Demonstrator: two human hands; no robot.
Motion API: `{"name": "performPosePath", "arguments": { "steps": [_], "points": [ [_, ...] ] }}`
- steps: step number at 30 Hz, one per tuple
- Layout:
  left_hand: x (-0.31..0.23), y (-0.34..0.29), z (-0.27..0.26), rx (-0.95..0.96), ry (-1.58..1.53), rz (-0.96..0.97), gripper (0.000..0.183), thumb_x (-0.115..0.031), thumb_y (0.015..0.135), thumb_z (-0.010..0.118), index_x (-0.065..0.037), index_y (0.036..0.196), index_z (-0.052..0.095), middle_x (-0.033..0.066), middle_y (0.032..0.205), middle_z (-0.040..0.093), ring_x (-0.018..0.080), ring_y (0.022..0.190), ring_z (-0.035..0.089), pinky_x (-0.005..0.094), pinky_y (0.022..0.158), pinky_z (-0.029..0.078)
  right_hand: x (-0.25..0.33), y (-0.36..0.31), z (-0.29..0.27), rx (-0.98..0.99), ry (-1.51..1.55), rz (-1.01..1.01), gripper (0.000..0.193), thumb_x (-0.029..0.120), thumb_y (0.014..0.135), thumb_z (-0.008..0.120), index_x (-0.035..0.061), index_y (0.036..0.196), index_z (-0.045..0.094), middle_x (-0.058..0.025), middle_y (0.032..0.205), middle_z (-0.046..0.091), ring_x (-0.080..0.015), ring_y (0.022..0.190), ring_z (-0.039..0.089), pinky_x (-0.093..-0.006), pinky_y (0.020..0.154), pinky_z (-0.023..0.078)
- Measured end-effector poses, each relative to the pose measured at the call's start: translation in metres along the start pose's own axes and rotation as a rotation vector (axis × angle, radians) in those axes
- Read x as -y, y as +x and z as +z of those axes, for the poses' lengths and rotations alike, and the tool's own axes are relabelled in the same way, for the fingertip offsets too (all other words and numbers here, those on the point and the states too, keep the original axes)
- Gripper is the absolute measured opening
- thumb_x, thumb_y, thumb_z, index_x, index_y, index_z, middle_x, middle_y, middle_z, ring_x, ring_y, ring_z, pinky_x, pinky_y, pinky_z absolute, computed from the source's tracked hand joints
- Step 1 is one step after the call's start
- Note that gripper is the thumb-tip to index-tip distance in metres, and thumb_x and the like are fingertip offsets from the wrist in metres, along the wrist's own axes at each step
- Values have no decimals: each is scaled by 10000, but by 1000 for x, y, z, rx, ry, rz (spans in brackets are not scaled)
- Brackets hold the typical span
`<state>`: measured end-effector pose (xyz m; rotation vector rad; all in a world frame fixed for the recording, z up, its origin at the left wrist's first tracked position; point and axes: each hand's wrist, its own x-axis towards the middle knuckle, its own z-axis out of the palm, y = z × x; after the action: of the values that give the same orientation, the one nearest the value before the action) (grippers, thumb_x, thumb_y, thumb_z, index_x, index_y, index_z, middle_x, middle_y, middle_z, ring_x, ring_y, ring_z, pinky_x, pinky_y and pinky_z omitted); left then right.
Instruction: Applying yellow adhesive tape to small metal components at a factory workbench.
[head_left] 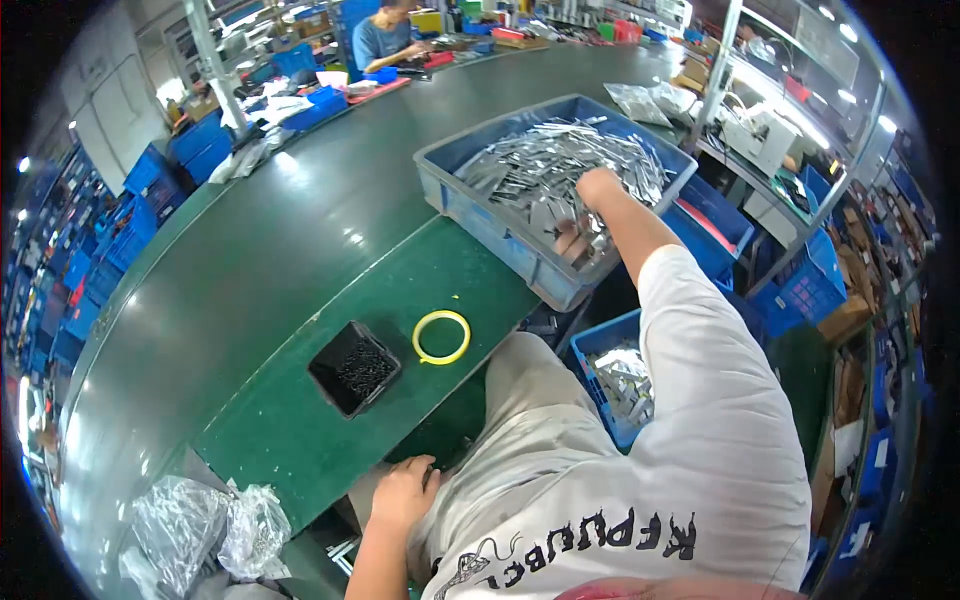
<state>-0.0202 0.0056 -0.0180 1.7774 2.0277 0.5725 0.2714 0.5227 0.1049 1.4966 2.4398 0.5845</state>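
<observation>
My right hand [600,188] reaches over a large blue-grey crate [480,215] heaped with thin, shiny metal strips [540,160]. It is bent down at the near right of the heap, and its fingers are mostly hidden, so I cannot tell whether they grip a strip. A skin-coloured patch shows among the strips just below it; I cannot make out what it is. My left hand [403,490] rests on my thigh below the table edge, holding nothing, with its fingers loosely spread. On the green table lie a yellow tape roll [441,337] and a black bin [330,378] of small dark screw-like pieces.
A smaller blue crate [625,432] with metal parts stands low beside my right leg. Crumpled clear plastic bags [205,530] lie at the lower left. A dark curved conveyor [260,210] runs beyond the table; a person [383,42] works across it. Metal shelf posts [715,75] rise at right.
</observation>
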Motion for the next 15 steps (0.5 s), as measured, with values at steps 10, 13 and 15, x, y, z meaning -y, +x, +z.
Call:
{"name": "performPosePath", "arguments": {
  "steps": [10, 13, 15],
  "points": [
    [-16, -14, -16, -52, -14, 117, 209, -210, 886, 647, -62, 1034, 661, 155, 951, 694, 360, 856, 672, 447, 739, 545, 2, -51, -55, -375, 145, -39, 126, 169, 753, 666, 77, 803, 735, -165, 830, 699, -340, 756, 688, -456, 677, 541],
    [-20, -16, -19, -27, -38, 90, 216, -191, 873, 664, -51, 1037, 652, 163, 976, 688, 367, 877, 664, 442, 766, 542, 33, -93, -113, -791, 515, -64, 146, 174, 750, 699, 30, 771, 686, -119, 741, 664, -316, 667, 651, -401, 598, 514],
    [-24, -17, -18, -175, -159, 88, 364, -142, 836, 708, -30, 1167, 604, 192, 1100, 654, 380, 1020, 629, 430, 882, 520, 59, -136, -143, -935, 881, -225, 104, 76, 713, 721, 18, 773, 659, -82, 700, 626, -280, 621, 613, -334, 563, 482]
  ]
}}
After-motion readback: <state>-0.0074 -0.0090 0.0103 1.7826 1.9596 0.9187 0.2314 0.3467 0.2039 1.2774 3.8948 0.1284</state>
